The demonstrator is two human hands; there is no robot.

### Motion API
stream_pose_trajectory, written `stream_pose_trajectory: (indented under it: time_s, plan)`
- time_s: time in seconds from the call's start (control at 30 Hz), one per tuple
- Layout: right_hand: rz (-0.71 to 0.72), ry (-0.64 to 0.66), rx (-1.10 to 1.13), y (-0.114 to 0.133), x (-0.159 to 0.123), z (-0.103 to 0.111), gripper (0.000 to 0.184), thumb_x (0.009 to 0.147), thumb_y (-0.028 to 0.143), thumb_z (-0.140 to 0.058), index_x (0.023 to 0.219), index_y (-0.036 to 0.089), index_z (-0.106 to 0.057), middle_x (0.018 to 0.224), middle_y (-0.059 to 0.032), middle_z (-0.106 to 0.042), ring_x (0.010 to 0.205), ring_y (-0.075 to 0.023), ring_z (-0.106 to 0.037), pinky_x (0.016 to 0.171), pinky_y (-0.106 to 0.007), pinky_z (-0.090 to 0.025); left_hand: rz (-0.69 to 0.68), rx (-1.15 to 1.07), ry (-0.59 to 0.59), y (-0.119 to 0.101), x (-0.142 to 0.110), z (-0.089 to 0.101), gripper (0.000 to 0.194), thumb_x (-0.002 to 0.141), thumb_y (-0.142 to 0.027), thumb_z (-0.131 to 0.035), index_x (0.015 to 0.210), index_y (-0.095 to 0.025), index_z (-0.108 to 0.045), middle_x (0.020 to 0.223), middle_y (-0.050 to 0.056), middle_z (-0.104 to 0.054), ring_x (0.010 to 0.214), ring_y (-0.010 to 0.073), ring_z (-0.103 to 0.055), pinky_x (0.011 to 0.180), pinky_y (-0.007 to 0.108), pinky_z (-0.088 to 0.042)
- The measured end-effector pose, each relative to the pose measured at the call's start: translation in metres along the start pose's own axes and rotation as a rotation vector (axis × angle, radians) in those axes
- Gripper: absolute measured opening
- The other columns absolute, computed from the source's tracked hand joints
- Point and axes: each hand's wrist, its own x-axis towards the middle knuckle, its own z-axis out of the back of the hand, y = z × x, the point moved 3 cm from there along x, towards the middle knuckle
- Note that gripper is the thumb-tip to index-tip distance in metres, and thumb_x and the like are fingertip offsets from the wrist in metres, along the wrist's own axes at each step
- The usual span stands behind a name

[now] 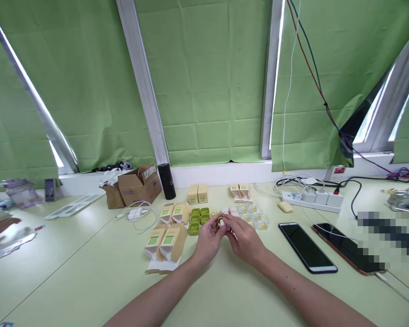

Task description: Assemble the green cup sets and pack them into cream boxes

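Observation:
Close together at the middle of the table, my left hand and my right hand are both closed around a small dark green and white piece. My fingers cover most of it, so its kind is not clear. Just left of my left hand stand several olive-green square cups in rows. Behind my fingers lie small pale yellow pieces and pale pink-white blocks. Clear rounded plastic parts with yellow centres sit beyond my right hand.
Cream cartons with green windows stand to the left, more cartons behind. A cardboard box, black bottle and coiled white cable lie farther left. Phones and a power strip are right. Another person's hand shows far left.

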Motion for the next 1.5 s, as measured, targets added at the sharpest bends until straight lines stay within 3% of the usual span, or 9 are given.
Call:
stream_pose_trajectory:
  time_s: [0.37, 0.67, 0.87, 1.2, 1.3, 1.37, 1.43, 1.5]
  plan:
    - [0.009, 0.003, -0.009, 0.002, 0.003, 0.002, 0.042, 0.099, 0.007, -0.05, 0.139, 0.018, -0.057, 0.126, -0.0173, -0.073, 0.116, -0.0284, -0.073, 0.093, -0.046, -0.067, 0.019, -0.018, -0.002, -0.001, 0.0, -0.001, 0.065, 0.078, -0.052, -0.087, 0.129, -0.015, -0.069, 0.136, 0.02, -0.071, 0.129, 0.0343, -0.066, 0.114, 0.051, -0.052]
    - [-0.071, 0.082, 0.063, 0.0, 0.002, 0.004, 0.053, 0.099, 0.009, -0.05, 0.15, 0.021, -0.044, 0.13, -0.0164, -0.069, 0.116, -0.0303, -0.069, 0.095, -0.05, -0.064, 0.06, -0.052, -0.003, -0.004, 0.0, 0.0, 0.07, 0.075, -0.046, -0.091, 0.134, -0.015, -0.07, 0.14, 0.019, -0.069, 0.132, 0.0346, -0.064, 0.113, 0.048, -0.053]
    - [-0.156, 0.142, 0.13, -0.003, 0.001, 0.003, 0.061, 0.094, 0.01, -0.056, 0.152, 0.023, -0.04, 0.132, -0.0154, -0.066, 0.118, -0.0318, -0.066, 0.097, -0.051, -0.061, 0.126, -0.079, 0.016, -0.001, 0.001, 0.002, 0.073, 0.075, -0.048, -0.09, 0.137, -0.014, -0.068, 0.123, 0.017, -0.076, 0.111, 0.0303, -0.073, 0.098, 0.043, -0.061]
    - [-0.304, 0.087, 0.237, -0.009, -0.001, 0.002, 0.042, 0.099, 0.018, -0.056, 0.14, 0.024, -0.049, 0.114, -0.0113, -0.07, 0.089, -0.0246, -0.067, 0.082, -0.043, -0.061, 0.152, -0.075, 0.041, -0.005, 0.001, 0.003, 0.08, 0.074, -0.048, -0.092, 0.141, -0.015, -0.064, 0.127, 0.018, -0.074, 0.119, 0.0313, -0.07, 0.102, 0.045, -0.059]
    - [-0.354, 0.083, 0.289, -0.011, 0.0, 0.002, 0.038, 0.099, 0.021, -0.055, 0.137, 0.023, -0.051, 0.113, -0.0115, -0.07, 0.087, -0.0234, -0.067, 0.083, -0.043, -0.059, 0.124, -0.063, 0.093, -0.01, -0.001, 0.001, 0.08, 0.077, -0.049, -0.089, 0.144, -0.017, -0.06, 0.135, 0.018, -0.069, 0.117, 0.0312, -0.07, 0.097, 0.044, -0.061]
    - [-0.414, 0.061, 0.343, -0.012, 0.001, 0.001, 0.037, 0.099, 0.024, -0.057, 0.136, 0.023, -0.052, 0.115, -0.0118, -0.07, 0.087, -0.023, -0.068, 0.083, -0.043, -0.059, 0.093, -0.004, 0.108, -0.012, -0.001, 0.003, 0.077, 0.083, -0.051, -0.083, 0.147, -0.019, -0.055, 0.138, 0.019, -0.065, 0.107, 0.0283, -0.073, 0.084, 0.04, -0.063]
    - [-0.496, 0.026, 0.42, -0.015, 0.002, 0.001, 0.036, 0.098, 0.028, -0.06, 0.133, 0.023, -0.053, 0.114, -0.011, -0.071, 0.088, -0.0229, -0.069, 0.083, -0.042, -0.059, 0.04, 0.12, 0.071, -0.014, -0.001, 0.008, 0.067, 0.091, -0.052, -0.074, 0.146, -0.019, -0.053, 0.133, 0.018, -0.066, 0.095, 0.0239, -0.073, 0.072, 0.034, -0.061]
    - [-0.589, -0.012, 0.53, -0.018, 0.002, -0.001, 0.036, 0.097, 0.033, -0.063, 0.131, 0.024, -0.054, 0.111, -0.0097, -0.072, 0.088, -0.0224, -0.07, 0.081, -0.04, -0.06, -0.055, 0.297, 0.0, -0.018, -0.001, 0.015, 0.053, 0.098, -0.048, -0.064, 0.143, -0.02, -0.053, 0.125, 0.016, -0.069, 0.095, 0.0226, -0.07, 0.072, 0.033, -0.059]
